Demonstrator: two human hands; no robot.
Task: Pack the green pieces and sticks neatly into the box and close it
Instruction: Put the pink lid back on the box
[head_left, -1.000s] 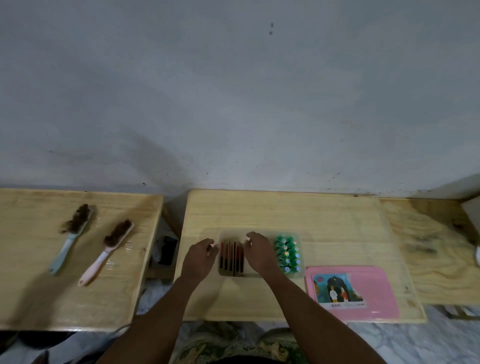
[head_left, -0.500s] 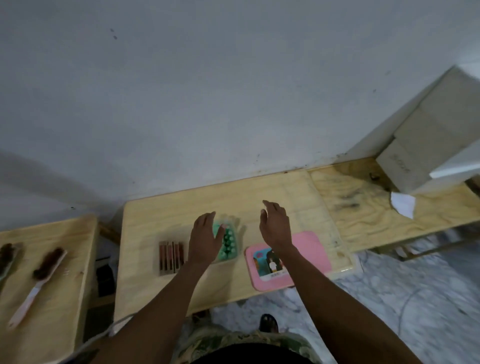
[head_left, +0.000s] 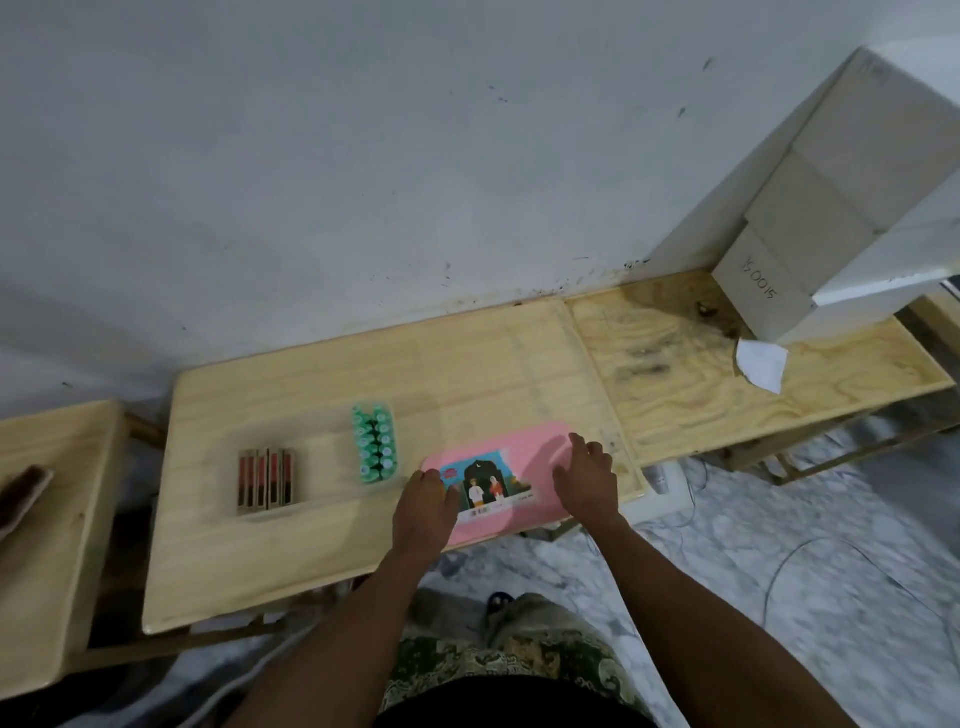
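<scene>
Between both hands (head_left: 423, 501) (head_left: 587, 480) lies pink lid (head_left: 511, 514); contact seemingly light.

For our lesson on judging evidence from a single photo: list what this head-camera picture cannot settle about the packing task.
- Pink lid: left hand and right hand cover both ends, so grip is unclear.
- Green pieces: too small to count; the clear box is barely visible.
- Sticks: blurred, number uncertain.
- Brush: cut off by the left edge.
</scene>
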